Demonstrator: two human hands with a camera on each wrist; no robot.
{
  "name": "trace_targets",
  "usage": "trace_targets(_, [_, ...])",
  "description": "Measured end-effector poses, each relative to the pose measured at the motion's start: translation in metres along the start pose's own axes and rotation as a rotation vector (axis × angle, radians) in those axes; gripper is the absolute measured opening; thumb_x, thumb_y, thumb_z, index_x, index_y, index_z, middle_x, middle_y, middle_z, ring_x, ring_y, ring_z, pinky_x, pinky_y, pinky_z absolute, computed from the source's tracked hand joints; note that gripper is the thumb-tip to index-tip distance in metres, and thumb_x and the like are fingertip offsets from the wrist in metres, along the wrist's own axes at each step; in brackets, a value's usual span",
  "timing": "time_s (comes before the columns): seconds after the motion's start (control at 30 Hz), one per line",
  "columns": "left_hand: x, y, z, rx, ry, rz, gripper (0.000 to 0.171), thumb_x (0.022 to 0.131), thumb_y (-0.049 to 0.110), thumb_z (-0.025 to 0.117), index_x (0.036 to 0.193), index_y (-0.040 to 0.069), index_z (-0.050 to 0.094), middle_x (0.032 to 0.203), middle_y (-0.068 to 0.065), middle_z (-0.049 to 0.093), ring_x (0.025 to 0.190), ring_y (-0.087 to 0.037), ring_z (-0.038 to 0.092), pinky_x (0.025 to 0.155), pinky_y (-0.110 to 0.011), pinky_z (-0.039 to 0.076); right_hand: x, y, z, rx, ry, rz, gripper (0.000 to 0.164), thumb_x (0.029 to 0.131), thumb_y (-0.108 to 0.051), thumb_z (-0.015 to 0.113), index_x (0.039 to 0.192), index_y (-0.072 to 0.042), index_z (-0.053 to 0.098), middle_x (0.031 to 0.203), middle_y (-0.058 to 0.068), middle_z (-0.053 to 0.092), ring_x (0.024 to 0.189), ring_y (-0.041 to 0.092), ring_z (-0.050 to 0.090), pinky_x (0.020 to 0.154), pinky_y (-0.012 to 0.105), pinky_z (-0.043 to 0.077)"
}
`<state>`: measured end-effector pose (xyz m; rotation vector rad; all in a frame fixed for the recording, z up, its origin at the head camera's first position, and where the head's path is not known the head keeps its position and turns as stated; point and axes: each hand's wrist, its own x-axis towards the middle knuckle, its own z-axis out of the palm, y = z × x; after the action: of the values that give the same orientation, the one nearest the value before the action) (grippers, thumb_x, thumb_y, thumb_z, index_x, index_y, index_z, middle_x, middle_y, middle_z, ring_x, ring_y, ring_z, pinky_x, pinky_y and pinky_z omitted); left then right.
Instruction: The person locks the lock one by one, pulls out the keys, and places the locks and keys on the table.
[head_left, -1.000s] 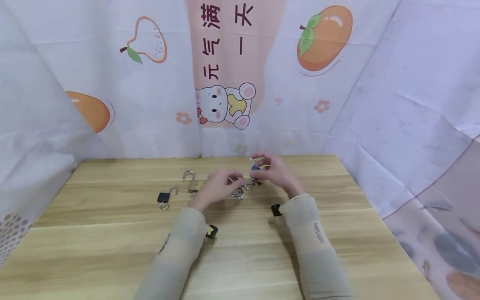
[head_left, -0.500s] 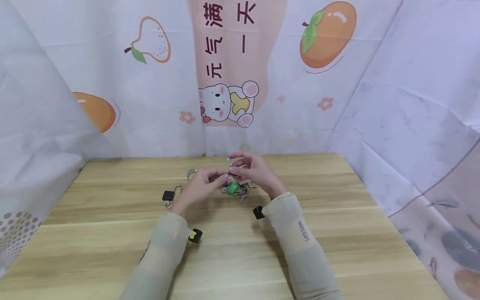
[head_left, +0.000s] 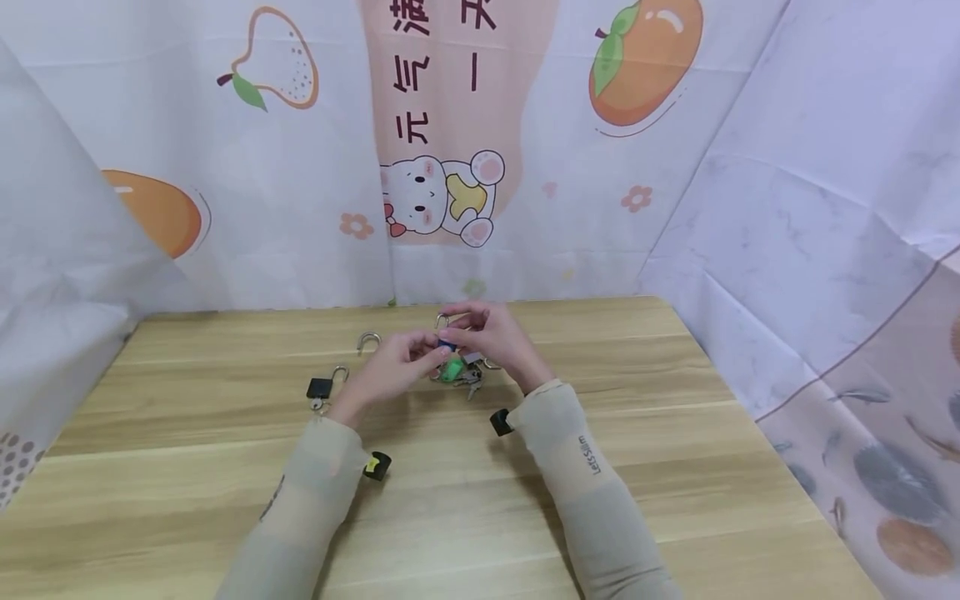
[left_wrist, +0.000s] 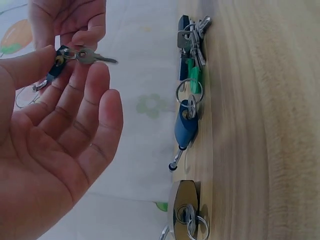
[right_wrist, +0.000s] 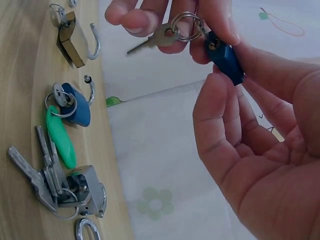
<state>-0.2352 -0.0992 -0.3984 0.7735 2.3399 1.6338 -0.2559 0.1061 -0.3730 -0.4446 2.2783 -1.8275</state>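
Above the far part of the table, my right hand [head_left: 491, 337] grips a small blue padlock [right_wrist: 225, 60] by its body, its hooked shackle pointing up. My left hand [head_left: 390, 367] meets it from the other side, thumb and fingers pinching the padlock's keyhole end. From the keyhole a small key [right_wrist: 160, 39] hangs on linked rings, lying across my left fingers. Under the hands lie a second blue padlock [right_wrist: 76, 105] with key and ring, a green key tag [right_wrist: 61, 137], and a silver padlock [right_wrist: 90, 192] with several keys.
A brass padlock [left_wrist: 185, 200] with its shackle released lies left of the cluster, partly behind my left hand in the head view. Further left is a black padlock [head_left: 319, 389] with keys. A printed white curtain [head_left: 322, 208] hangs right behind the wooden table [head_left: 450, 517].
My right hand has carried the blue padlock left, over the pile. My left hand has drawn back leftward from the pile and come up to the padlock, now pinching it too.
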Motion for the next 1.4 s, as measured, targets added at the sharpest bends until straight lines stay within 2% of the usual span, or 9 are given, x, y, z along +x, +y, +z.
trace_targets(0.3, [0.001,0.001,0.002,0.017,0.022,-0.055,0.029,0.105,0.024,0.059,0.112,-0.003,0.068,0.098,-0.021,0.07,0.09,-0.042,0.066,0.083,-0.06,0.054,0.002,0.002,0.001,-0.043,-0.01,-0.02,0.032,0.094,-0.01,0.074,0.125,-0.005,0.07,0.106,0.012,0.072,0.08,0.021,0.07,0.084,0.062,0.054])
trace_targets(0.47, [-0.001,0.0,0.002,0.069,0.075,-0.07,0.026,0.104,0.024,0.06,0.106,0.0,0.069,0.094,-0.019,0.071,0.088,-0.042,0.066,0.077,-0.045,0.056,0.002,0.002,0.001,-0.083,-0.014,-0.021,0.032,0.099,-0.024,0.069,0.126,-0.006,0.07,0.12,0.009,0.068,0.09,0.029,0.069,0.083,0.054,0.058])
trace_targets(0.57, [-0.001,-0.001,0.001,0.147,0.121,-0.067,0.025,0.104,0.025,0.061,0.104,0.002,0.069,0.094,-0.018,0.071,0.085,-0.036,0.067,0.072,-0.036,0.053,0.002,0.001,0.002,-0.105,-0.005,-0.014,0.035,0.102,-0.031,0.064,0.127,-0.007,0.07,0.123,0.011,0.067,0.096,0.033,0.067,0.081,0.046,0.059])
trace_targets(0.67, [-0.001,0.0,0.001,0.248,0.17,-0.063,0.022,0.102,0.025,0.064,0.1,0.005,0.071,0.091,-0.012,0.072,0.081,-0.025,0.067,0.071,-0.035,0.053,0.003,0.001,0.003,-0.121,0.01,-0.012,0.035,0.102,-0.033,0.063,0.126,-0.009,0.07,0.121,0.014,0.067,0.094,0.034,0.065,0.079,0.045,0.06])
trace_targets(0.8, [0.0,0.005,0.004,0.423,0.212,-0.036,0.015,0.099,0.023,0.067,0.096,0.009,0.072,0.085,-0.002,0.071,0.076,-0.015,0.065,0.071,-0.035,0.054,0.004,0.002,0.004,-0.134,0.02,-0.021,0.031,0.101,-0.031,0.066,0.121,-0.008,0.072,0.11,0.012,0.069,0.085,0.027,0.063,0.074,0.042,0.06])
trace_targets(0.9, [0.0,0.009,0.007,0.498,0.224,-0.018,0.014,0.097,0.022,0.069,0.093,0.01,0.072,0.082,0.002,0.07,0.074,-0.013,0.064,0.069,-0.035,0.054,0.005,0.004,0.006,-0.13,0.021,-0.026,0.028,0.1,-0.029,0.067,0.115,-0.006,0.073,0.1,0.008,0.07,0.081,0.022,0.061,0.07,0.038,0.06])
trace_targets(1.03, [0.0,0.01,0.008,0.486,0.224,-0.019,0.013,0.097,0.022,0.069,0.092,0.011,0.073,0.081,0.003,0.07,0.074,-0.013,0.064,0.068,-0.034,0.054,0.005,0.005,0.005,-0.121,0.026,-0.027,0.027,0.1,-0.026,0.068,0.112,-0.003,0.073,0.097,0.007,0.07,0.081,0.021,0.06,0.069,0.033,0.06])
trace_targets(1.17, [-0.001,0.008,0.006,0.438,0.221,-0.045,0.015,0.098,0.024,0.068,0.094,0.011,0.073,0.083,0.002,0.07,0.076,-0.016,0.064,0.069,-0.035,0.053,0.004,0.003,0.005,-0.096,0.013,-0.023,0.029,0.101,-0.024,0.067,0.116,0.0,0.071,0.103,0.01,0.071,0.093,0.035,0.064,0.073,0.033,0.06])
trace_targets(1.4, [-0.003,0.012,-0.001,0.28,0.204,-0.089,0.023,0.102,0.027,0.064,0.101,0.005,0.072,0.088,-0.006,0.07,0.081,-0.025,0.064,0.071,-0.036,0.051,0.003,0.002,0.0,-0.032,-0.003,-0.058,0.027,0.101,-0.017,0.066,0.123,-0.002,0.069,0.112,0.01,0.072,0.105,0.039,0.064,0.083,0.042,0.059])
